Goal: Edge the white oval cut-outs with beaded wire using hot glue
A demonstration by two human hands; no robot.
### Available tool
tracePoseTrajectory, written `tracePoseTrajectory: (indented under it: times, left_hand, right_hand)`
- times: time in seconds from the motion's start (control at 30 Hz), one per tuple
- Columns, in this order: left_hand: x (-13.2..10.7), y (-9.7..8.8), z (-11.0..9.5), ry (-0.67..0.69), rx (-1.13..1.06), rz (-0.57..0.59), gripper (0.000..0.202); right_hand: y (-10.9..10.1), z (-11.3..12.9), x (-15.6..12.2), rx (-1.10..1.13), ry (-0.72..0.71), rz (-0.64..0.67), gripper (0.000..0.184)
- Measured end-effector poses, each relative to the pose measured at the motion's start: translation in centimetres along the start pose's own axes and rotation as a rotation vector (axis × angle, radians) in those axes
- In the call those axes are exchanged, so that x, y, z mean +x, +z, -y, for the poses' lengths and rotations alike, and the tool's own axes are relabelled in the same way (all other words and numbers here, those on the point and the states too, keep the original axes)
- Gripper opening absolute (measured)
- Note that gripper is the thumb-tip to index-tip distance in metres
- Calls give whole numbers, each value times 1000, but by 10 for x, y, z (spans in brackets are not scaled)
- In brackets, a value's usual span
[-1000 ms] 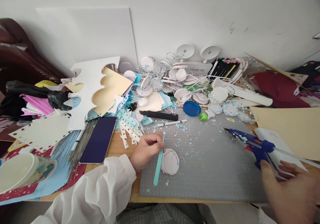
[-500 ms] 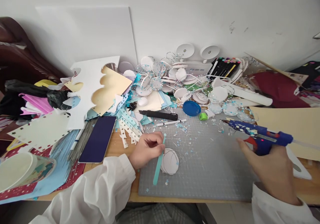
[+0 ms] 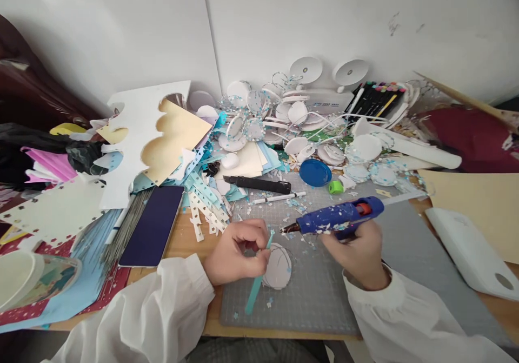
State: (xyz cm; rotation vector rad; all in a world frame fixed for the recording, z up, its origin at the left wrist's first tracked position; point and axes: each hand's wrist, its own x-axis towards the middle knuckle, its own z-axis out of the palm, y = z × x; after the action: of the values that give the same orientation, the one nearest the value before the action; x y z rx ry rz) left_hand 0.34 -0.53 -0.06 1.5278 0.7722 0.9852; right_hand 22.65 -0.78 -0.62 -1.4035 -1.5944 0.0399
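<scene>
Your left hand [image 3: 238, 250] pinches a teal tool [image 3: 253, 296] beside a white disc [image 3: 279, 270]. Your right hand [image 3: 361, 248] grips a blue glue gun [image 3: 334, 217].

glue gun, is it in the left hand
No, the right hand grips the glue gun, while the left hand holds the teal tool.

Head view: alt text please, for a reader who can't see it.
The right hand holds a blue glue gun, its nozzle pointing toward a teal tool pinched in the left hand. Near the tool, a white disc lies on a gray cutting mat.
</scene>
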Motion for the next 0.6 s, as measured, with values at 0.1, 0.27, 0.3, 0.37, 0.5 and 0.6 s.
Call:
tracePoseTrajectory:
  times: [0.1, 0.27, 0.3, 0.37, 0.5, 0.6]
  left_hand:
    - [-1, -1, 1, -1, 1, 13, 30]
    - [-2, -1, 4, -5, -21, 38, 27]
    - [-2, -1, 4, -6, -28, 43, 26]
    - [-2, -1, 4, 2, -40, 51, 26]
    - [-3, -1, 4, 16, -44, 59, 26]
    - [-3, -2, 3, 19, -42, 65, 26]
  right_hand:
    - [0, -5, -6, 10, -41, 4, 18]
    - [-6, -8, -8, -23, -103, 33, 11]
    - [-6, -8, -8, -37, -115, 44, 11]
    - [-7, -9, -8, -62, -148, 57, 12]
    - [-5, -11, -9, -69, -196, 47, 13]
    - [-5, -10, -8, -67, -220, 46, 13]
